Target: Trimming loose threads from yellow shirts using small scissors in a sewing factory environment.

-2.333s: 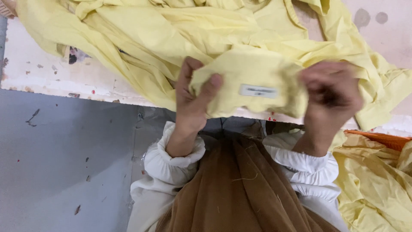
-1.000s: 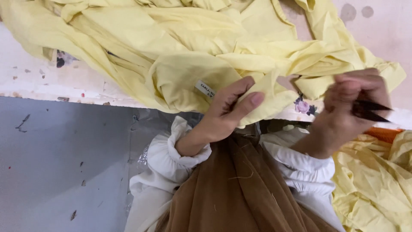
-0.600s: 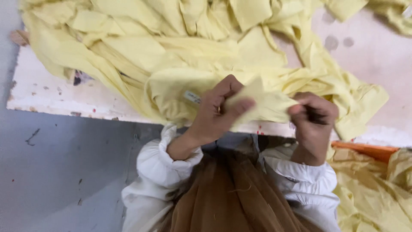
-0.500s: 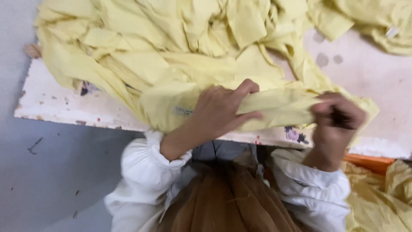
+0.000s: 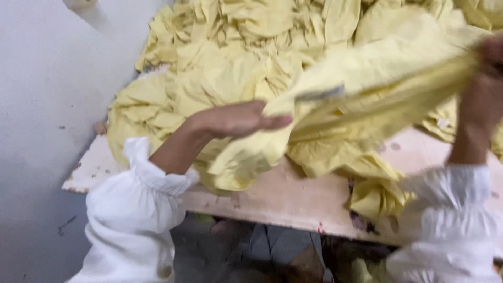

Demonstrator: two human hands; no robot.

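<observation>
The yellow garment (image 5: 367, 89) has risen, stretched between flat left fingers (image 5: 267, 121) and clamped right fingers (image 5: 490, 57).

garment (image 5: 367, 84): matt yellow cloth, creased | table (image 5: 277, 194): worn, stained painted wood | sleeves (image 5: 131, 204): white cloth

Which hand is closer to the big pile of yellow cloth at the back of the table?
Left. The left hand lies flat against the front of the pile. The right hand is raised at the right edge, pulling a yellow garment up off it.
</observation>
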